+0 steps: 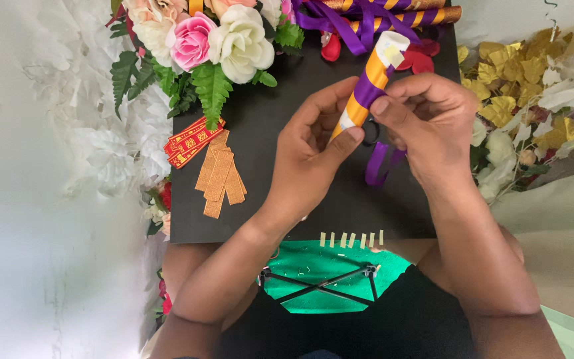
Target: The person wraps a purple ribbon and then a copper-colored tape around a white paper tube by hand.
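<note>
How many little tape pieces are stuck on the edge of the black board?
6 small tape strips stand in a row along the near edge of the black board, below the left hand and right hand. The wrists may hide more.

Red-and-gold labels (flat strips) lie left on board.

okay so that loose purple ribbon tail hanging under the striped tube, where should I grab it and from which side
Probably pinch the purple ribbon tail near its low free end, coming from below, toward the body. It hangs as a narrow loop under the right hand, clear of the striped tube, with bare black board around it. Higher up, the fingers of both hands, the left hand included, cover it.
</note>
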